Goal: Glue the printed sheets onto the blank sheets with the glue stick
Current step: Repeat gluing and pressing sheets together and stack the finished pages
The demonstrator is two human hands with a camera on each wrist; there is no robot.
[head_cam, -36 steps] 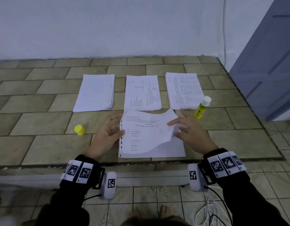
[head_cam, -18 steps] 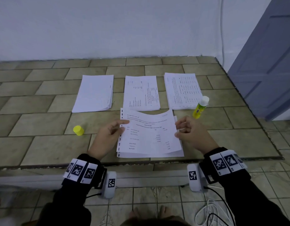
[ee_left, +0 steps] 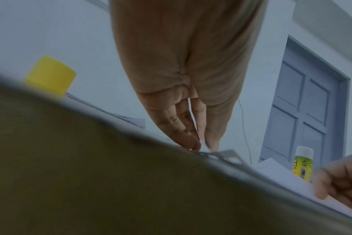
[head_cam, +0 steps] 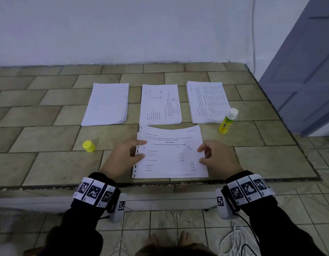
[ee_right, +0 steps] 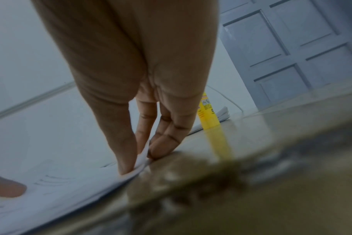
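A printed sheet (head_cam: 171, 154) lies slightly bowed over a blank sheet (head_cam: 138, 136) near the table's front edge. My left hand (head_cam: 142, 149) pinches the printed sheet's left edge, the paper showing between thumb and fingers in the left wrist view (ee_left: 199, 143). My right hand (head_cam: 201, 155) pinches its right edge; in the right wrist view the hand (ee_right: 141, 159) has the paper folded between thumb and fingers. The yellow glue stick (head_cam: 228, 121) stands uncapped to the right. Its yellow cap (head_cam: 89, 146) sits left of my left hand.
Along the back lie a stack of blank sheets (head_cam: 107, 104), a middle printed stack (head_cam: 160, 106) and a right printed stack (head_cam: 206, 101). The tiled table (head_cam: 49, 163) ends just below the sheets. A grey door (head_cam: 298, 80) stands at the right, cables on the floor.
The printed sheet, arched up a second ago, has come down and straightened over the blank sheet. Both hands have shifted to pinching its side edges.
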